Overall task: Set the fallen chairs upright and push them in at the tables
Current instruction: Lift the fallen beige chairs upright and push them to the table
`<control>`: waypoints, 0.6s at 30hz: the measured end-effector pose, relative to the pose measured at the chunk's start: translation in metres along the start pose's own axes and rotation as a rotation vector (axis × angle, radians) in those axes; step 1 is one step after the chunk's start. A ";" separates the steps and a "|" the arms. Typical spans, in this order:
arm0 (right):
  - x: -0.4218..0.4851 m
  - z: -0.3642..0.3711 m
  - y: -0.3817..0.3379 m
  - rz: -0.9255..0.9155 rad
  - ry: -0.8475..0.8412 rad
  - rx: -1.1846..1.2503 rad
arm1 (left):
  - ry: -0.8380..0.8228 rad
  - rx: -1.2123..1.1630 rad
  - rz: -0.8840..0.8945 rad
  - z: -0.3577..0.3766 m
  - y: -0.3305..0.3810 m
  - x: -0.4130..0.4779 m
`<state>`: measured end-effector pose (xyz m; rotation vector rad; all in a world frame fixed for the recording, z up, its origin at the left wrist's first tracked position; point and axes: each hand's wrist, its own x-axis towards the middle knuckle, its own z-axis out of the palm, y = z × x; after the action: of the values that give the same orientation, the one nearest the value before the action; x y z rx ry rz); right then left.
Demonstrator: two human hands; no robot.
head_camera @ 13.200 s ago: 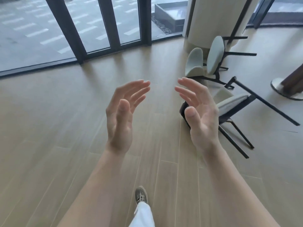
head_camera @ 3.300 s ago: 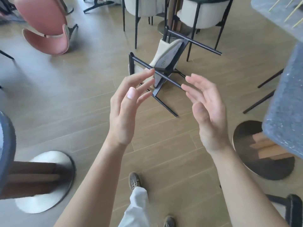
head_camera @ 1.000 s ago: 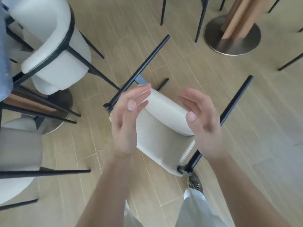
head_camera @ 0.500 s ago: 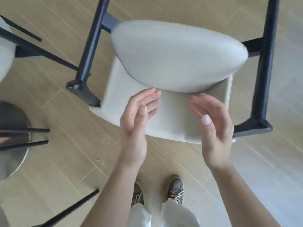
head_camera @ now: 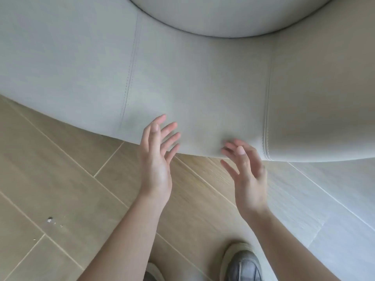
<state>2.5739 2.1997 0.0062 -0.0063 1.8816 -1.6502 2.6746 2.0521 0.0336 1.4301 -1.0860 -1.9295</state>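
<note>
The fallen chair [head_camera: 203, 82] fills the upper half of the head view, very close. I see its pale cream upholstered back with stitched seams, and the rounded seat cushion at the top edge. Its black legs are out of view. My left hand [head_camera: 157, 159] is open, palm turned inward, with fingertips over the lower edge of the chair back. My right hand [head_camera: 246, 171] is open with loosely bent fingers just at that same edge, slightly blurred. Whether either hand touches the fabric is not clear. Neither holds anything.
Wood-look floor planks [head_camera: 60, 179] lie below the chair. My grey shoe [head_camera: 243, 264] stands at the bottom edge, and another shoe's tip [head_camera: 154, 274] shows beside it. A few small white specks [head_camera: 49, 220] lie on the floor at the left.
The view has dropped much closer to the chair, which now fills the frame with its legs out of sight. Both hands have reached down to the lower edge of the chair back.
</note>
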 end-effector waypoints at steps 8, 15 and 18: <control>0.023 0.018 0.039 0.339 0.288 0.349 | 0.511 -0.082 -0.129 -0.023 -0.043 0.052; 0.053 0.039 0.023 0.417 0.280 0.658 | 0.391 -0.332 -0.181 -0.008 -0.035 0.083; 0.051 0.035 0.006 0.486 0.360 0.692 | 0.448 -0.320 -0.202 -0.008 -0.025 0.078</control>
<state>2.5511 2.1491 -0.0223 1.0039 1.2867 -1.9224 2.6588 2.0028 -0.0305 1.7175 -0.4234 -1.6927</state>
